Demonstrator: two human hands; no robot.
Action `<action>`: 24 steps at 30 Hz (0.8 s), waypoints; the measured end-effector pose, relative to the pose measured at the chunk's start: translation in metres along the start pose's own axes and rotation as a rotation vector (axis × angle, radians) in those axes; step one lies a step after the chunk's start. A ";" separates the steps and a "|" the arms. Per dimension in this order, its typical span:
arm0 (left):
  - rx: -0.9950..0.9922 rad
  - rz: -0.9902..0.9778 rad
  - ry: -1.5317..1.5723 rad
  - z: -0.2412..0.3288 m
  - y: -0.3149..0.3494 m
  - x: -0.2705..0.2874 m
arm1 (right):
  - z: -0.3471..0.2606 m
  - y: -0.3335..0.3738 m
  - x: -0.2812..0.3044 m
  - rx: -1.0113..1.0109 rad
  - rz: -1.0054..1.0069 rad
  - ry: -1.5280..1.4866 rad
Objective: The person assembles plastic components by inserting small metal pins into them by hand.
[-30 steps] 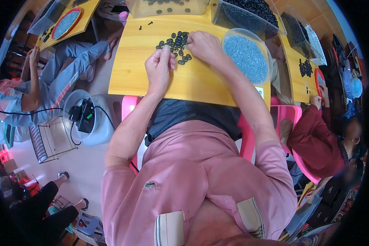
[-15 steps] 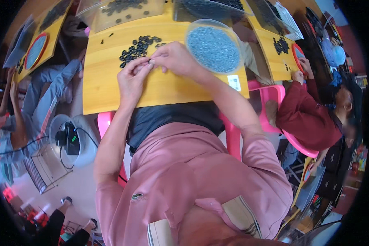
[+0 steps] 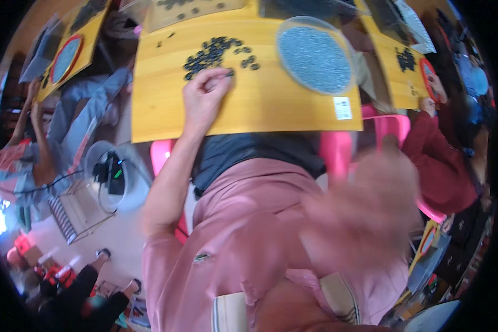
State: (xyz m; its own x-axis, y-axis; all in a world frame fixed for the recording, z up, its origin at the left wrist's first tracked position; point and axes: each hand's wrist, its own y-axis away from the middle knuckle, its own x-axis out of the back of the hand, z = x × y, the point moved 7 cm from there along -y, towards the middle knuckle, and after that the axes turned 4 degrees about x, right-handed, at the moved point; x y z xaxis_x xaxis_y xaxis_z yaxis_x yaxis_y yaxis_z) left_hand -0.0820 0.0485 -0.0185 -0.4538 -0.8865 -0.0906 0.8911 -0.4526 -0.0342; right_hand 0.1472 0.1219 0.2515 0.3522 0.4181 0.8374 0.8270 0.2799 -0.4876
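Worker in pink polo (image 3: 216, 221), at a yellow tabletop (image 3: 155, 113), rests L hand (image 3: 205, 97) low over the wood, thumb & fingers closed in what looks like a fingertip pinch on a small black oval pc (image 3: 230, 72), part of it hidden by the tips. That pc sits just on the near side of a loose pile of black ovals (image 3: 207, 55), w/ a few strays (image 3: 254, 67) lying apart to the right. R hand (image 3: 365, 205), up in front of the polo's right side, is a blur; from where I stand, can't tell if its fingers are open, closed or on anything. To the right, a round clear tray (image 3: 352, 80) full of tiny silvery metal pcs (image 3: 315, 61) stands nr. the tabletop's right edge, a white label (image 3: 342, 108) just on its near side. Done well, I'd say, this calls for a light, tips-only hold by the edges, so the pc's face shows; L wrist low & steady, so a slip means only a short drop; & a bit more gap btwn held pc & pile, to avoid mix-ups. R hand would do best to work slowly & w/ care nr. the tray: a knocked rim could spill metal among the ovals.
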 end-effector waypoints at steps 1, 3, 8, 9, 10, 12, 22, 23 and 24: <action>0.009 -0.015 -0.032 0.001 -0.003 -0.007 | -0.017 0.012 0.013 0.157 0.303 -0.008; -0.001 -0.052 0.028 0.011 -0.002 -0.014 | -0.036 0.039 0.016 0.318 0.638 -0.021; -0.022 -0.064 0.055 0.006 -0.007 -0.014 | -0.026 0.018 0.025 0.360 0.422 -0.295; -0.074 -0.015 -0.132 -0.002 -0.009 -0.007 | -0.023 0.015 0.026 0.331 0.390 -0.291; -0.025 0.007 -0.089 0.004 -0.005 0.005 | -0.018 0.008 0.020 0.306 0.358 -0.301; 0.010 0.013 -0.034 -0.003 -0.002 -0.001 | -0.016 0.007 0.021 0.263 0.291 -0.329; 0.024 -0.049 0.098 0.006 -0.006 -0.015 | -0.006 -0.025 0.000 0.021 -0.018 -0.392; 0.016 -0.049 0.115 0.005 -0.005 -0.015 | 0.003 -0.026 -0.007 0.017 -0.025 -0.388; 0.018 -0.049 0.124 0.003 -0.005 -0.013 | 0.011 -0.025 -0.012 0.122 0.086 -0.184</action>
State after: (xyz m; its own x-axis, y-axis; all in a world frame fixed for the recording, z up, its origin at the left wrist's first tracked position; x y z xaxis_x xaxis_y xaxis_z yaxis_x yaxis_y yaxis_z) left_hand -0.0806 0.0624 -0.0143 -0.4907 -0.8452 -0.2117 0.8672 -0.4974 -0.0238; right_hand 0.1178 0.1198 0.2507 0.3240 0.5923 0.7377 0.7344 0.3340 -0.5908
